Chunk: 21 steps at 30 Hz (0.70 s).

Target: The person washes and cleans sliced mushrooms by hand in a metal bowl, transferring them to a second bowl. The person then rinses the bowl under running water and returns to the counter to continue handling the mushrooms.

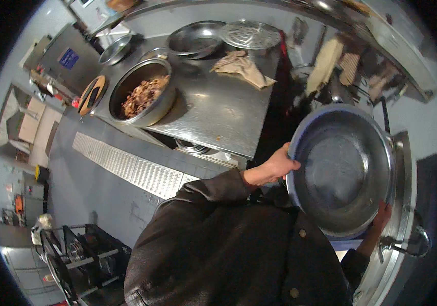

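A large round metal basin (337,172) is held at the right of the view, its wide mouth facing up toward me. My left hand (274,166) grips its near-left rim, thumb over the edge. On the lower right side of the rim, my right hand (382,218) holds it, partly in shadow. The inside of the basin looks wet and holds no food that I can see. Below it, at the right, lies the edge of a metal sink (404,183) with a faucet (404,244).
A steel table (218,107) bears a deep pot (165,103) of chopped brownish food, a wide metal bowl (195,40), a perforated metal disc (251,34) and a beige cloth (241,69). A metal floor grating (134,168) crosses the floor. A black rack (84,260) stands at lower left.
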Tool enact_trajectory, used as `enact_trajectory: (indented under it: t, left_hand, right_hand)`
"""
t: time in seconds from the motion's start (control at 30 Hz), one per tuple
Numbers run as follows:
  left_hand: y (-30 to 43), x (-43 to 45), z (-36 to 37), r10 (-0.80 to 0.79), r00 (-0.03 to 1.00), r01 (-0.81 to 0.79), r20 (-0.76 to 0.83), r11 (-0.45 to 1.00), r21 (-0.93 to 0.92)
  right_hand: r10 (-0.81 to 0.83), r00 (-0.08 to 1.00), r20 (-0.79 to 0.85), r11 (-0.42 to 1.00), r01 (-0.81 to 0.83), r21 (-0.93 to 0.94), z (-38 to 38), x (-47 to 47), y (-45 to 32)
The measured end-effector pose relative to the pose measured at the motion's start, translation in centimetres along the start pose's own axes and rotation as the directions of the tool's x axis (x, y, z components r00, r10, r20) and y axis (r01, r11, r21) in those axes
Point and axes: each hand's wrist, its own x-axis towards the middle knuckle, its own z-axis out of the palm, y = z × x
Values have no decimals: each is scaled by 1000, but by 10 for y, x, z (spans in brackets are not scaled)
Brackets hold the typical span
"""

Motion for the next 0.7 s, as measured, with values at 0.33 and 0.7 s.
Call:
enact_trajectory:
  t: [0.33, 0.7]
  left_hand:
    - [62, -87, -241, 456, 768, -495, -450, 868, 34]
    - [69, -169, -432, 365, 649, -573, -667, 812, -113]
  right_hand:
    - [-179, 866, 467, 981, 121, 152, 301, -33, -176]
    - [-164, 658, 735, 984, 161, 75, 542, -92, -319]
